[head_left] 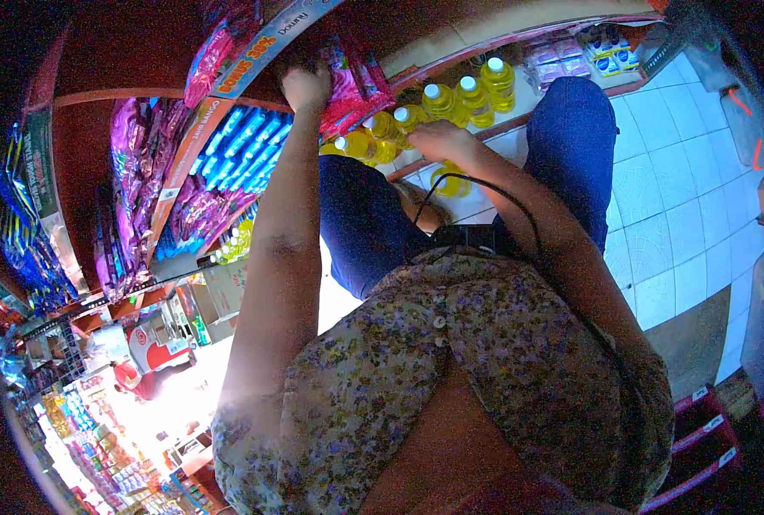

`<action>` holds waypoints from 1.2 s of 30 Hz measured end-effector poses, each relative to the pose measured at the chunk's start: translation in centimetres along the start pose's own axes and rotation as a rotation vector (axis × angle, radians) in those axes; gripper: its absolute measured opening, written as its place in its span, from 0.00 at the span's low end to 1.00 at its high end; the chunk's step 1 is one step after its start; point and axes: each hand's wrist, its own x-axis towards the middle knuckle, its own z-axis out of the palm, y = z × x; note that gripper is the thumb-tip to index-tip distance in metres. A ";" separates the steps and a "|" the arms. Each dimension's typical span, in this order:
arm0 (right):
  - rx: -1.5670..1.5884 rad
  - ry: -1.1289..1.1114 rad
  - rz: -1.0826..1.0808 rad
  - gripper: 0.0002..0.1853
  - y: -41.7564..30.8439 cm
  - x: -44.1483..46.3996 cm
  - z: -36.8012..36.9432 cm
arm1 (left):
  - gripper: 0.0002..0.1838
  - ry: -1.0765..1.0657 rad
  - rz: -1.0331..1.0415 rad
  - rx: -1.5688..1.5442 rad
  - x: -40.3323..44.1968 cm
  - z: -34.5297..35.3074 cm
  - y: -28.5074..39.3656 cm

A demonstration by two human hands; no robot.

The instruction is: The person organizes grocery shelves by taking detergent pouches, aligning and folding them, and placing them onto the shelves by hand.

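My left hand (305, 87) reaches into the dark upper shelf, beside pink packets (354, 84); its fingers are lost in shadow, so any hold is unclear. Lower and to the right, my right hand (440, 142) is at the row of yellow bottles with white caps, its fingertips next to one bottle (409, 118). Whether the fingers grip anything cannot be made out. Another yellow bottle (451, 182) shows beyond my right forearm, near my knees.
Hanging purple packets (133, 189) and blue packets (243, 148) fill the shelves at left. A tiled floor (670, 197) lies at right. Red crates (704, 438) stand at lower right. A person in red (129, 378) is in the bright area at lower left.
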 end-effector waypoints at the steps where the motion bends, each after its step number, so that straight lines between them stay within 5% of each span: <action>1: 0.157 0.012 0.095 0.07 0.6 0.4 1.6 | 0.23 0.009 -0.025 -0.029 -0.1 -0.3 0.3; 3: 0.314 0.024 0.189 0.07 0.2 0.5 0.6 | 0.24 0.014 -0.020 -0.039 0.0 0.0 -0.1; 12: 0.035 -0.155 0.052 0.07 -0.8 0.2 -2.0 | 0.27 0.026 0.012 -0.099 0.1 0.3 -0.2; 15: 0.074 0.143 -0.054 0.07 0.1 -0.2 0.4 | 0.26 0.043 0.005 -0.137 -0.3 -0.4 0.3; 20: 0.036 -0.223 0.122 0.08 -1.6 0.4 -3.1 | 0.25 0.023 -0.018 -0.114 -0.3 -0.8 0.7; 36: 0.178 -0.138 0.128 0.08 0.6 0.4 2.2 | 0.26 0.122 0.011 -0.123 0.1 0.8 -0.3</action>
